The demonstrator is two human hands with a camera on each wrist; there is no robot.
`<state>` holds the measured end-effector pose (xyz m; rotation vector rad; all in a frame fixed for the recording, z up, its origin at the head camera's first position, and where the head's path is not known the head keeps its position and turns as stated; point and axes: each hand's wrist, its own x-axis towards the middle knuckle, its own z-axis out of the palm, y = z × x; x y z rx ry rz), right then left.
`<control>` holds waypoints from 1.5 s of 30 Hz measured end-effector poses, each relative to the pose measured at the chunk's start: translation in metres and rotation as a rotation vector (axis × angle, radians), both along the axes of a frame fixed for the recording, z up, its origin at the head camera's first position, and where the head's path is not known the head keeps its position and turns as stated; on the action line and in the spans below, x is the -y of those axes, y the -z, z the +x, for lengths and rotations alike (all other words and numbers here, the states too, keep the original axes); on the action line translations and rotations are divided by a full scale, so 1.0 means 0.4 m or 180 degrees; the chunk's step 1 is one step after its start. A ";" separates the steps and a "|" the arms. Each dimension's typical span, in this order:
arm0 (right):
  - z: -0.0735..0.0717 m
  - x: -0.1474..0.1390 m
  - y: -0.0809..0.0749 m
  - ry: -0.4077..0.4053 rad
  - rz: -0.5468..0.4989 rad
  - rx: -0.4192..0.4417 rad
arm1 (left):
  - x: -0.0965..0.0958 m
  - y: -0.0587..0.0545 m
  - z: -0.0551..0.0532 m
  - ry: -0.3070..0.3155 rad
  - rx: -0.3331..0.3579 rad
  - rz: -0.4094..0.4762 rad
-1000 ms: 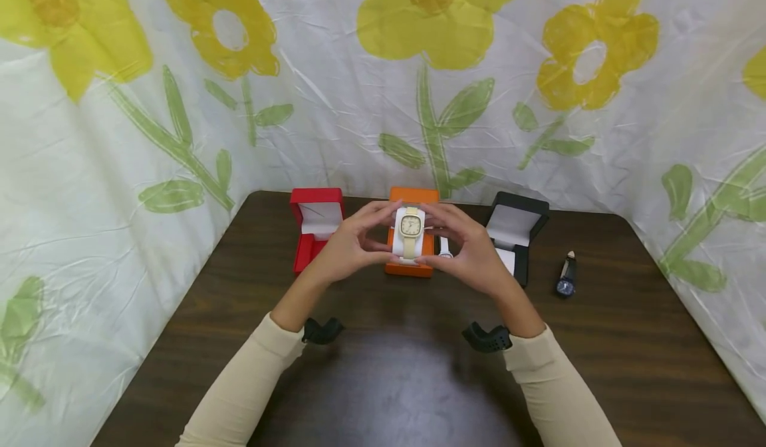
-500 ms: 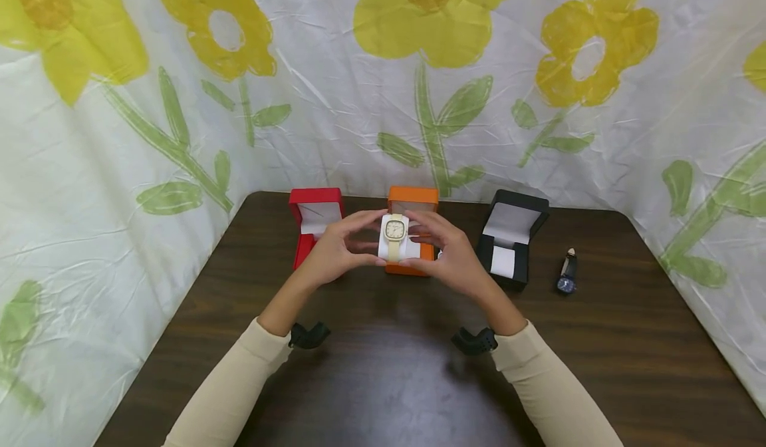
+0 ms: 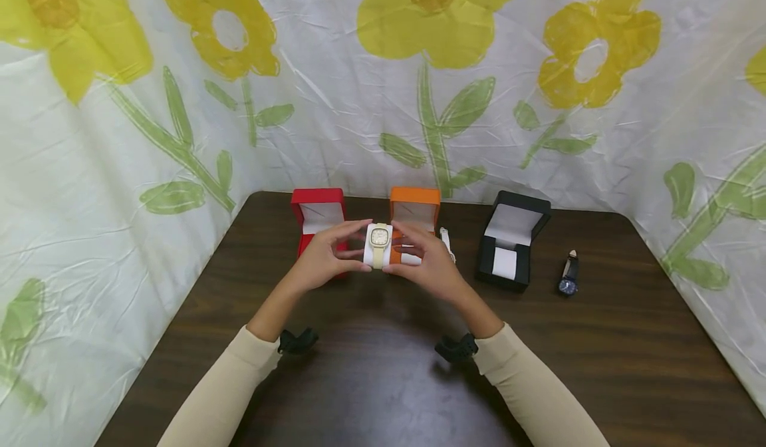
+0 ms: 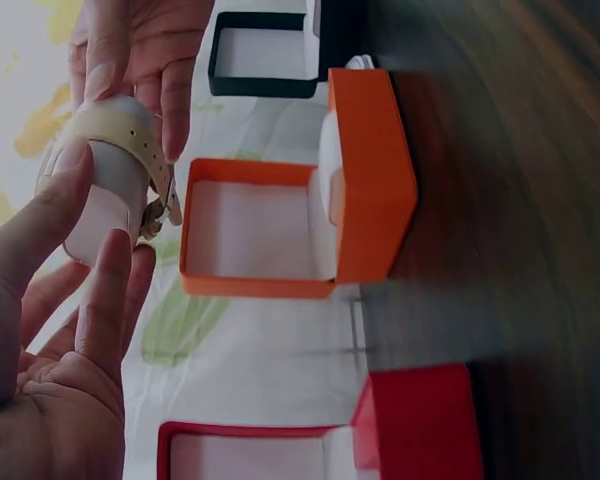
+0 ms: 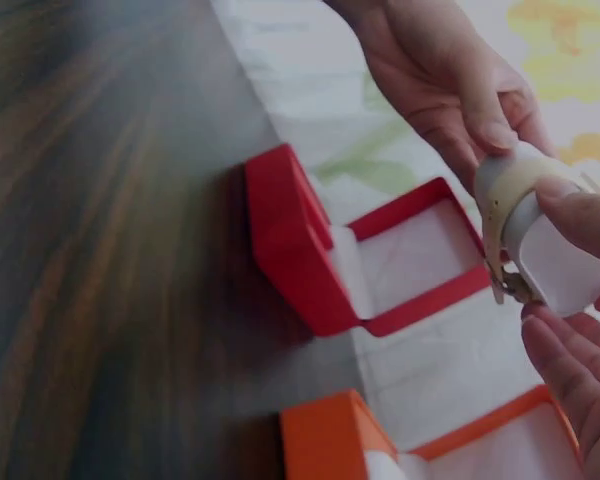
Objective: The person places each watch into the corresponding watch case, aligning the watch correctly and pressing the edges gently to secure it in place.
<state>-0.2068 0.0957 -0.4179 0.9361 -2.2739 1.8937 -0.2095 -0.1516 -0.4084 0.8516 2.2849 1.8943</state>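
Observation:
A cream-strapped watch [image 3: 380, 237] with a squarish face is wrapped round a white watch pillow [image 3: 368, 255], held up in front of the red and orange boxes. My left hand [image 3: 319, 255] grips the pillow's left end between thumb and fingers. On its other end, my right hand [image 3: 429, 261] pinches it the same way. The strap's buckle [image 4: 154, 212] hangs on the underside, seen in the left wrist view. Behind the hands stand the red watch box [image 3: 318, 196] and the orange watch box [image 3: 415, 195], lids raised, their lower parts partly hidden.
A black watch box [image 3: 525, 201], lid up, holds a white pillow [image 3: 505, 263]. A white watch [image 3: 445, 237] lies right of the orange box, partly behind the right hand. Farther right on the dark wooden table [image 3: 622, 340] lies a dark-strapped watch [image 3: 568, 277]. A flowered curtain [image 3: 335, 101] hangs behind.
Both hands have moved left and slightly nearer with the cream watch on its pillow, from before the orange box to between it and the red one. The black box's pillow now shows fully.

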 end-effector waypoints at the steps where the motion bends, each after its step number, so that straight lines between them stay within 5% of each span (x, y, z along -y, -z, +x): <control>1: -0.002 0.004 0.006 0.0014 0.0021 0.0032 | 0.006 0.002 0.001 -0.0017 0.0017 -0.0027; 21: -0.025 0.115 0.035 -0.0033 0.0399 -0.0176 | 0.126 0.033 0.018 -0.0510 0.0027 -0.0669; 37: -0.057 0.168 0.066 -0.0039 0.0502 0.0071 | 0.182 0.060 0.003 -0.0701 -0.0240 -0.1124; 45: -0.073 0.187 0.072 -0.0082 0.0729 -0.0044 | 0.199 0.077 -0.005 -0.0668 -0.0237 -0.1058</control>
